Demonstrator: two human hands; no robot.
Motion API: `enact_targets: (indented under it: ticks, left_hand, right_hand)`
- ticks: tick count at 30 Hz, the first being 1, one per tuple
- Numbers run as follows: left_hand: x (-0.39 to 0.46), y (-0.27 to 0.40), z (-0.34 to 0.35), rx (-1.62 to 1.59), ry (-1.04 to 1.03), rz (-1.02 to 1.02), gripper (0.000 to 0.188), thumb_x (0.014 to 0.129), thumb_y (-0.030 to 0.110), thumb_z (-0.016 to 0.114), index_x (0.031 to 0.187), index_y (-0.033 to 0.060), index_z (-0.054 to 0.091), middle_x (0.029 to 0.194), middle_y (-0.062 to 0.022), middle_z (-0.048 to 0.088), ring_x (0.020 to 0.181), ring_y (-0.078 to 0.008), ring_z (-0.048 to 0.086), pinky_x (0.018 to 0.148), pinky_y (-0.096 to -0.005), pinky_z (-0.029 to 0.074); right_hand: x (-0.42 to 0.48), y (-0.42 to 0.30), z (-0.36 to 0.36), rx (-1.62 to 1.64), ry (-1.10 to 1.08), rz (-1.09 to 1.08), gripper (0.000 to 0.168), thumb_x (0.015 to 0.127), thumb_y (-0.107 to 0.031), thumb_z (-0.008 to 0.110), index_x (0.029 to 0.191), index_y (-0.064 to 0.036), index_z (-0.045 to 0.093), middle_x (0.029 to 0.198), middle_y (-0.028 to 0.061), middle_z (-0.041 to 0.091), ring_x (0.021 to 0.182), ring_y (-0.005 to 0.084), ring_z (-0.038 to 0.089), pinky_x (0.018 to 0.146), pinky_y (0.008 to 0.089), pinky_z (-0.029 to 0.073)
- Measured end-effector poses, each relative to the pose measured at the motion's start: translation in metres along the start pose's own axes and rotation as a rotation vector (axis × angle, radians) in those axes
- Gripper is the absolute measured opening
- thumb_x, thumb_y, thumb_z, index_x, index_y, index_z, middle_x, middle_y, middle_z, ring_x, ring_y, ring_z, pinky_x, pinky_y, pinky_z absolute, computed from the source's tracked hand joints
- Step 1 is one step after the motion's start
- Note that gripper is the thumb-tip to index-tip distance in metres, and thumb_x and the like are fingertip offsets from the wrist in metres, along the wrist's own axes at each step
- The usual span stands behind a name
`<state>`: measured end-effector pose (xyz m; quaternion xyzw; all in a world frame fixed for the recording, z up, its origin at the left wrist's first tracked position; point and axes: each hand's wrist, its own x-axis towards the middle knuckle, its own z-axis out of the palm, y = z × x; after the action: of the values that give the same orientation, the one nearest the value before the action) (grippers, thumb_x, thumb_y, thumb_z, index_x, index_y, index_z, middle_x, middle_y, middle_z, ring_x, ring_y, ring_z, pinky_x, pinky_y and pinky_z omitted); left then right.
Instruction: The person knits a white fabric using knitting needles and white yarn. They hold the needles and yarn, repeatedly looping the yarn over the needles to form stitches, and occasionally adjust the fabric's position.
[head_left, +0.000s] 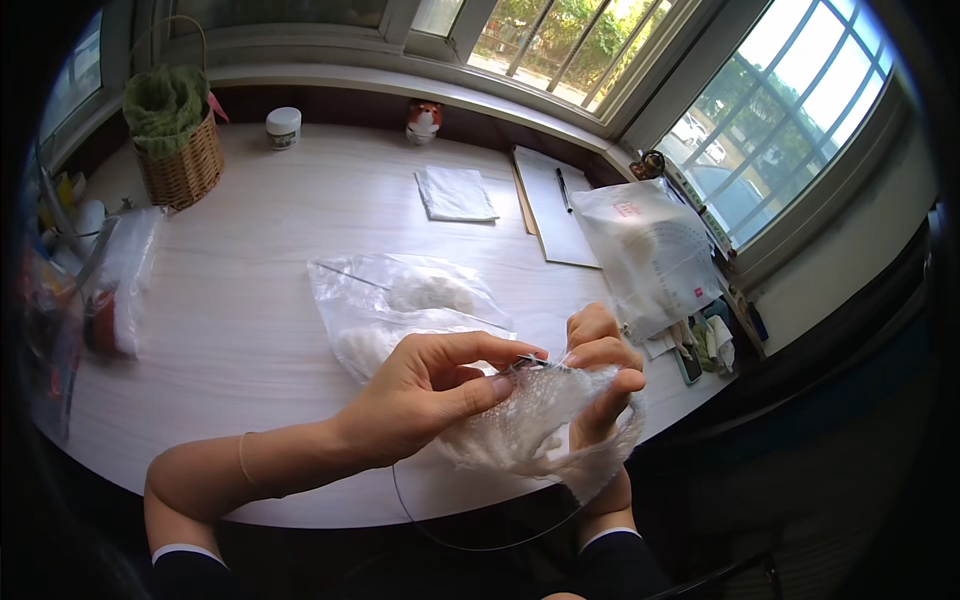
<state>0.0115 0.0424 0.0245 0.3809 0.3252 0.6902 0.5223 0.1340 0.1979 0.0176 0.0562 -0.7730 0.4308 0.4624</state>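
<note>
A piece of white openwork knitting (499, 431) hangs between my two hands above the front of the desk. My left hand (435, 390) pinches a dark knitting needle (531, 361) and the top edge of the fabric with thumb and fingertips. Curled around the other end of the work is my right hand (604, 360), with the fabric draped over its wrist side. A thin needle cable (480, 550) loops down below the knitting, past the desk edge. Just behind my hands lies a clear plastic bag (352, 300) with white yarn (431, 292) inside.
A wicker basket (184, 169) with green cloth, a white jar (283, 127) and a fox figurine (424, 122) stand along the back. A folded white cloth (456, 194), a pad (555, 225) with a pen (564, 190) and a printed plastic bag (652, 259) lie rightward. Plastic packets (127, 281) crowd the left.
</note>
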Motion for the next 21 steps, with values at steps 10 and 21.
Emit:
enact_targets:
  ticks: [10, 21]
  left_hand:
    - [0.003, -0.004, -0.005, -0.041, 0.027, 0.008, 0.024, 0.085, 0.005, 0.050, 0.107, -0.0012, 0.057, 0.105, -0.0102, 0.058, 0.093, -0.0139, 0.056, 0.084, -0.0265, 0.045]
    - [0.008, -0.023, -0.013, 0.447, 0.127, 0.202, 0.017, 0.085, 0.002, 0.052, 0.098, -0.0044, 0.059, 0.092, -0.0073, 0.059, 0.081, -0.0094, 0.054, 0.070, -0.0219, 0.045]
  right_hand:
    - [0.002, -0.006, -0.001, -0.132, -0.033, -0.037, 0.064, 0.081, -0.062, 0.035, 0.072, -0.006, 0.064, 0.063, 0.0013, 0.047, 0.062, 0.0139, 0.040, 0.057, 0.0258, 0.033]
    - [0.013, -0.014, 0.009, -0.796, -0.222, -0.301, 0.077, 0.053, -0.074, 0.057, 0.090, -0.006, 0.058, 0.081, 0.0048, 0.049, 0.071, 0.0198, 0.045, 0.068, 0.0296, 0.033]
